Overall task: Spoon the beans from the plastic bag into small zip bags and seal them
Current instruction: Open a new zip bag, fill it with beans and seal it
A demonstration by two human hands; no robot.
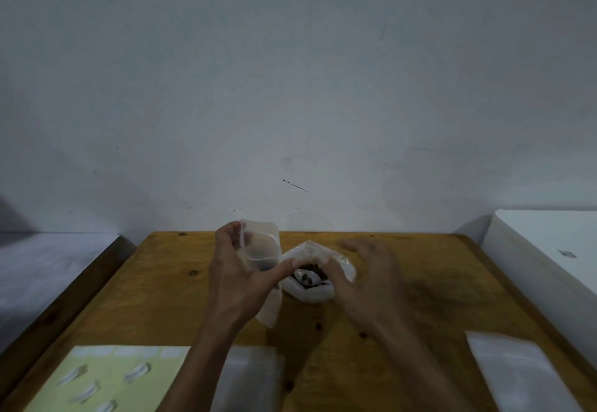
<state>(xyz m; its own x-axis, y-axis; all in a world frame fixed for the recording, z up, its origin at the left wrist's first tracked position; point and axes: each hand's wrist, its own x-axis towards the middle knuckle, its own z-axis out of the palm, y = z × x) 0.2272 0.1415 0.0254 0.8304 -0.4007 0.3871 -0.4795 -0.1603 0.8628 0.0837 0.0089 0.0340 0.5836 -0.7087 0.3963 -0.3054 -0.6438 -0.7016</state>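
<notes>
- Centrally, near the far edge of the wooden worktop [403,285], the plastic bag [318,282] sits with its mouth spread open, dark beans [315,268] showing inside along with what looks like a pale spoon, too blurred to be sure.
- Just to the left of it and raised above the wood, a small zip bag [260,243] stands upright in the grasp of the left hand [239,269]; its lower end hangs down past the palm, close to the plastic bag's left side.
- That left hand curls round the zip bag, fingers at the bag's left edge and the thumb stretched across toward the mouth of the plastic bag.
- On the other side, the right hand [365,279] hovers over the plastic bag with fingers spread and relaxed; its thumb reaches the bag's rim above the beans, and whether it pinches the plastic cannot be told, as the hand is motion-blurred.
- Both forearms cross the near half of the worktop and hide part of a clear flat bag [255,376] lying at the near edge.
- At near left lies a pale yellow sheet [106,379] with small white pieces on it.
- At near right lies another clear empty bag [517,376], flat on the wood.
- Beyond the right edge stands a white box-like surface [546,243], and a plain grey wall [297,88] rises behind.
</notes>
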